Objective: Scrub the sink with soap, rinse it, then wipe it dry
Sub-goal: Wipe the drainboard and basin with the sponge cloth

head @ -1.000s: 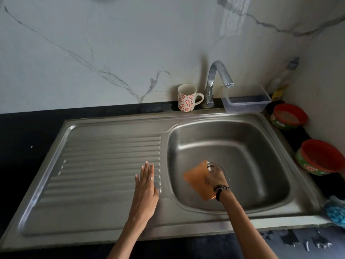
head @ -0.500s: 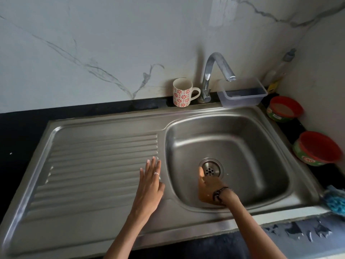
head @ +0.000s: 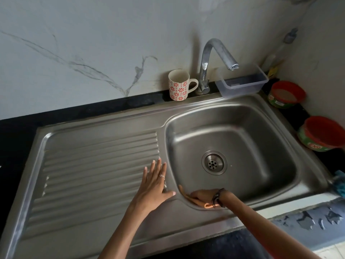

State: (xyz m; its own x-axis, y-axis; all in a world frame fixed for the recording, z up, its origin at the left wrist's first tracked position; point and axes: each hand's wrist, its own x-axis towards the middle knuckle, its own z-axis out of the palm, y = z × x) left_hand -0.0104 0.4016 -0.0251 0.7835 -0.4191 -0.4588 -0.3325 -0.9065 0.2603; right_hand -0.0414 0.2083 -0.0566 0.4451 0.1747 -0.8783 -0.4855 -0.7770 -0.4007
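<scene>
Overhead, marble wall (head: 93, 43) — steel sink (head: 261, 116) set in black counter (head: 15, 131).

We've only got the one view here, a wide head cam looking forward and down, pretty close over the sink (head: 186, 116). Basin sits right of centre, drainboard (head: 97, 165) on the left, wall (head: 93, 43) fills the top, and both forearms come in from the bottom edge.
</scene>
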